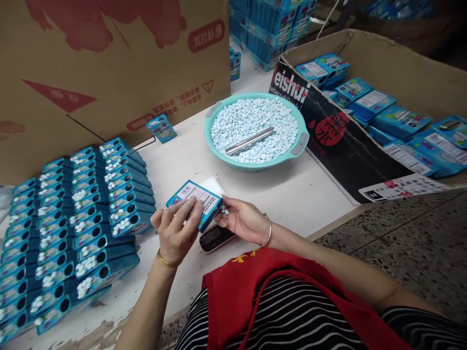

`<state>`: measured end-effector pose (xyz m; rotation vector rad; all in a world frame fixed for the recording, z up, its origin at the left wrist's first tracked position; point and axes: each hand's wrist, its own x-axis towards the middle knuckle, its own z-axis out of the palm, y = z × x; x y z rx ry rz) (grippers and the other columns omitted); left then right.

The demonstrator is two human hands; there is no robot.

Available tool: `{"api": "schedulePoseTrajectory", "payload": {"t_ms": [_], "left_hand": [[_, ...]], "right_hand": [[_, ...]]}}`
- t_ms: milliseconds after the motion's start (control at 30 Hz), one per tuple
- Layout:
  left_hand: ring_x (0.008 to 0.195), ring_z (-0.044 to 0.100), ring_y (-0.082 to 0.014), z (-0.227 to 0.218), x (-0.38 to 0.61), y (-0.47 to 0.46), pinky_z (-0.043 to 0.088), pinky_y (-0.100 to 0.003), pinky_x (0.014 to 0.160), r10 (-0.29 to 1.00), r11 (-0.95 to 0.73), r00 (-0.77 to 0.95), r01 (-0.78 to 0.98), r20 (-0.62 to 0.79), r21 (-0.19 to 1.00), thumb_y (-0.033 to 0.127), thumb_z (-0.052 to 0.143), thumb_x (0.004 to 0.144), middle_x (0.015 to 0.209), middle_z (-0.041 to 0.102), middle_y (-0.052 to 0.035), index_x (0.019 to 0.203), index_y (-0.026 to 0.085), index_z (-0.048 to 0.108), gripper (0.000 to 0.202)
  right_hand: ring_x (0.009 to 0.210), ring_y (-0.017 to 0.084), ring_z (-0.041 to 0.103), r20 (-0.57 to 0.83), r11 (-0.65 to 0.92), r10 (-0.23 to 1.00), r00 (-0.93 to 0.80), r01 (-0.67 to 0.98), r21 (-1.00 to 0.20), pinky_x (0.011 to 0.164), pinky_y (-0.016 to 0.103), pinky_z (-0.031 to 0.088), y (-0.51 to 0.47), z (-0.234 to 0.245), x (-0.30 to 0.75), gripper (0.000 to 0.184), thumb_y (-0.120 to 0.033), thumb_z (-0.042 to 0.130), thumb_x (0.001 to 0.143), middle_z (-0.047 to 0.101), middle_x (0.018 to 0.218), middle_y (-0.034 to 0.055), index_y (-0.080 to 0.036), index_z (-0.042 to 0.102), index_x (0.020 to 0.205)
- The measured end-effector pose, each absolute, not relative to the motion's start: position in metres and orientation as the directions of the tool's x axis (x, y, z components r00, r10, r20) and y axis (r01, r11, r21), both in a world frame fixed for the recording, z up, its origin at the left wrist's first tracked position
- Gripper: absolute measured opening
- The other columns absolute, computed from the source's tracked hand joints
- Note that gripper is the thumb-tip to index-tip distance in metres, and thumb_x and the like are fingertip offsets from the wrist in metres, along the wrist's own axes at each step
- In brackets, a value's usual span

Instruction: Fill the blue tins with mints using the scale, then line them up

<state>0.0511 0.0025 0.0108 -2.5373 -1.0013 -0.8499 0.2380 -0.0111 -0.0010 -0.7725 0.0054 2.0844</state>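
Note:
A blue candy tin (210, 200) with a white printed label lies tilted in my left hand (178, 226), whose fingers rest across the label. My right hand (242, 218) is at the tin's near right end, with a few small pale candies (224, 211) at its curled fingertips. Below the tin, a digital scale (215, 238) with a dark display and a white platform is partly covered by tin and hands. Beyond them stands a turquoise basin (255, 166) of pale blue candies (251, 114), a metal scoop (250, 141) lying on top.
Rows of blue tins (83, 209) with candies at their openings fill the left of the table. One tin (161, 129) stands by a large cardboard box (116, 63). At right, an open carton (317, 126) holds several tins. More wrapped tins (270, 29) are stacked behind.

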Motion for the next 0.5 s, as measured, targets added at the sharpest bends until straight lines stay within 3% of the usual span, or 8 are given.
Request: {"api": "schedulePoseTrajectory", "payload": {"t_ms": [133, 233, 333, 500], "left_hand": [[0.092, 0.060, -0.0236, 0.001, 0.052, 0.003, 0.033, -0.040, 0.081, 0.625, -0.687, 0.517, 0.720, 0.584, 0.097, 0.018, 0.061, 0.080, 0.109, 0.068, -0.0057, 0.123, 0.029, 0.055, 0.045], [0.090, 0.059, -0.0222, -0.014, 0.053, 0.008, 0.037, -0.038, 0.081, 0.801, -0.568, 0.359, 0.707, 0.479, 0.421, 0.029, 0.065, 0.079, 0.102, 0.067, -0.0061, 0.113, 0.025, 0.059, 0.035], [0.088, 0.061, -0.0200, -0.032, 0.051, 0.016, 0.044, -0.035, 0.080, 0.925, -0.378, 0.210, 0.580, 0.316, 0.721, 0.036, 0.069, 0.076, 0.095, 0.066, -0.0046, 0.104, 0.021, 0.060, 0.033], [0.089, 0.062, -0.0191, -0.051, 0.047, 0.025, 0.050, -0.034, 0.081, 0.972, -0.227, 0.151, 0.408, 0.179, 0.885, 0.039, 0.076, 0.069, 0.097, 0.066, -0.0043, 0.105, 0.020, 0.059, 0.045]], "right_hand": [[0.061, 0.010, 0.053, -0.547, -0.618, 0.730, -0.411, -0.739, -0.269, 0.050, 0.021, 0.039, -0.011, -0.002, 0.240, 0.018, -0.024, 0.047, 0.092, 0.055, 0.072, 0.0027, -0.014, 0.059, 0.084], [0.062, 0.009, 0.054, -0.570, -0.625, 0.725, -0.387, -0.717, -0.308, 0.051, 0.020, 0.041, -0.013, -0.006, 0.247, 0.017, -0.021, 0.048, 0.091, 0.058, 0.073, 0.0039, -0.012, 0.061, 0.086], [0.064, 0.010, 0.055, -0.590, -0.621, 0.732, -0.340, -0.689, -0.374, 0.055, 0.022, 0.044, -0.016, -0.011, 0.258, 0.014, -0.016, 0.049, 0.088, 0.060, 0.076, 0.0045, -0.012, 0.062, 0.093], [0.064, 0.009, 0.055, -0.587, -0.573, 0.768, -0.254, -0.682, -0.454, 0.052, 0.019, 0.042, -0.021, -0.017, 0.279, 0.012, -0.015, 0.057, 0.084, 0.065, 0.079, 0.0060, -0.013, 0.061, 0.094]]}}
